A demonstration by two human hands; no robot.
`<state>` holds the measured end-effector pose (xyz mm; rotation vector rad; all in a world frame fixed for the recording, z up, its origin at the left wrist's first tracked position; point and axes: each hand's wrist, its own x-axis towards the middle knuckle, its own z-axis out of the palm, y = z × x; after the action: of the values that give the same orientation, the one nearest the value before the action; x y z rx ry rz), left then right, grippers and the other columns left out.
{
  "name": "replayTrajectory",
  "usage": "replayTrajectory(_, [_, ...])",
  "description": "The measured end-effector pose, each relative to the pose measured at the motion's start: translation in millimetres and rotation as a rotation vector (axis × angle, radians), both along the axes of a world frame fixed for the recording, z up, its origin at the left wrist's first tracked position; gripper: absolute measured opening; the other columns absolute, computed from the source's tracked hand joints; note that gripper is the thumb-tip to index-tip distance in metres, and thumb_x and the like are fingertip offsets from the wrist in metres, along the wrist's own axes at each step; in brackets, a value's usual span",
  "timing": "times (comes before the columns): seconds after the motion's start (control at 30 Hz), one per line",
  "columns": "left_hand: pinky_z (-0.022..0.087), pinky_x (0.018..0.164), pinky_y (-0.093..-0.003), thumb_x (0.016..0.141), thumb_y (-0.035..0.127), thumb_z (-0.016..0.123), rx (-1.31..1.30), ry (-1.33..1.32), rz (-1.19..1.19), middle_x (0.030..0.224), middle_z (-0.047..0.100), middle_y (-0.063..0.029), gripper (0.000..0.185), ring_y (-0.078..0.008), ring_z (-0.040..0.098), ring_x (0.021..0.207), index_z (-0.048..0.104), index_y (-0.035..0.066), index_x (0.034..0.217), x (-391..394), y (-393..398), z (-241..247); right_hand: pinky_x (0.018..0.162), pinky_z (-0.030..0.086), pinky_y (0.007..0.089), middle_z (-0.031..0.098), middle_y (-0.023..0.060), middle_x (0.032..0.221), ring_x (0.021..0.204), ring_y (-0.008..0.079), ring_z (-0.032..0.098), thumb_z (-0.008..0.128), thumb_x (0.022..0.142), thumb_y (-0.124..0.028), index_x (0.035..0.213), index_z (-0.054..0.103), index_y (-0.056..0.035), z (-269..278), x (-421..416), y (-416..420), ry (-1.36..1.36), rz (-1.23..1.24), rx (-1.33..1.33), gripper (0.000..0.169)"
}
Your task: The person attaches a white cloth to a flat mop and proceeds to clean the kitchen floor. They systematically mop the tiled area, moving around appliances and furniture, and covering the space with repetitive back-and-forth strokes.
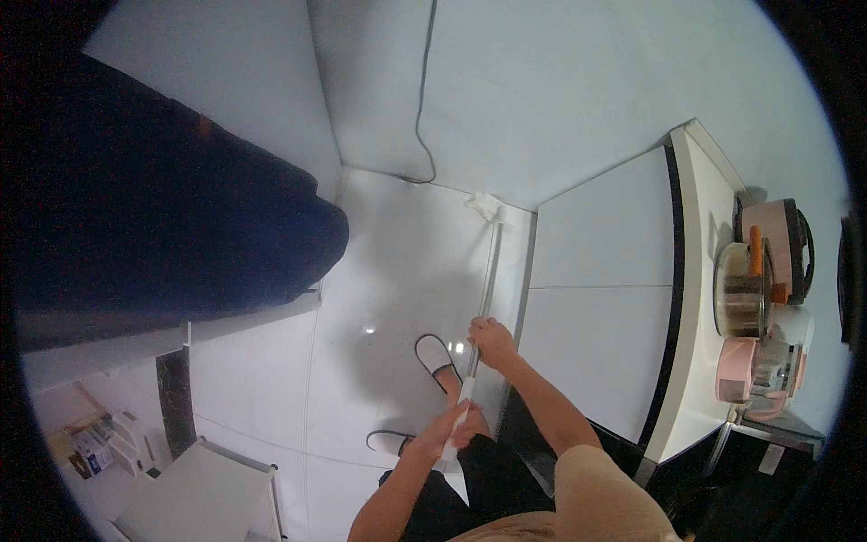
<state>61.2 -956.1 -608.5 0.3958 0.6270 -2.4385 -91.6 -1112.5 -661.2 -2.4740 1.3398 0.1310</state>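
Note:
A mop with a long metal pole [495,261] slants across the white tiled floor [406,271]. Around its white grip near my body, my left hand [445,428] is closed. Farther down the metal part, my right hand [492,342] wraps the pole. The whitish cloth mop head [485,205] lies on the floor by the back wall, close to the cabinet's base. Both my feet, in slippers [433,356], stand to the left of the pole.
White cabinets [603,291] line the right, under a counter [698,291] bearing a pot [738,291], a pink appliance [765,230] and a pink-based kettle [738,369]. A dark blue covered bulk [237,223] juts in from the left. A cable [424,101] hangs down the back wall.

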Motion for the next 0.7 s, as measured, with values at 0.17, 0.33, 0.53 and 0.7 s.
replayTrajectory(0.17, [0.031, 0.036, -0.0198, 0.090, 0.025, 0.048, -0.006, -0.156, 0.035, 0.066, 0.042, 0.0011, 0.034, -0.0064, 0.037, 0.045, 0.045, 0.002, 0.114, 40, -58, -32, 0.078, 0.044, 0.0417, 0.057, 0.0099, 0.092, 0.092, 0.0270, 0.053, 0.058, 0.076, -0.022, 0.084, 0.062, -0.0056, -26, 35, -45, 0.033, -0.049, -0.050, 0.018])
replayTrajectory(0.33, [0.034, 0.042, -0.0231, 0.089, 0.010, 0.042, 0.256, 0.544, 0.379, 0.066, 0.039, -0.0015, 0.020, -0.0093, 0.040, 0.048, 0.044, -0.006, 0.102, 165, -56, -28, 0.073, 0.045, 0.0379, 0.058, 0.0084, 0.080, 0.083, 0.0262, 0.056, 0.059, 0.072, -0.024, 0.077, 0.066, -0.0131, -45, 139, -67, 0.147, 0.185, -0.055, 0.014])
replayTrajectory(0.53, [0.037, 0.038, -0.0224, 0.089, 0.008, 0.038, 0.159, 0.328, 0.594, 0.067, 0.041, -0.0039, 0.024, -0.0092, 0.042, 0.046, 0.036, -0.008, 0.107, 234, -15, 11, 0.079, 0.039, 0.0417, 0.060, 0.0097, 0.085, 0.087, 0.0266, 0.055, 0.058, 0.074, -0.024, 0.082, 0.066, -0.0089, -35, 257, -46, 0.163, 0.337, 0.029, 0.018])
replayTrajectory(0.7, [0.038, 0.037, -0.0208, 0.088, 0.006, 0.040, 0.086, 0.252, 0.804, 0.067, 0.041, -0.0043, 0.024, -0.0089, 0.042, 0.046, 0.038, -0.007, 0.108, 239, 4, 8, 0.088, 0.038, 0.0445, 0.056, 0.0154, 0.105, 0.102, 0.0320, 0.052, 0.058, 0.074, -0.020, 0.099, 0.061, -0.0058, -60, 318, -47, -0.025, 0.439, -0.019, 0.029])
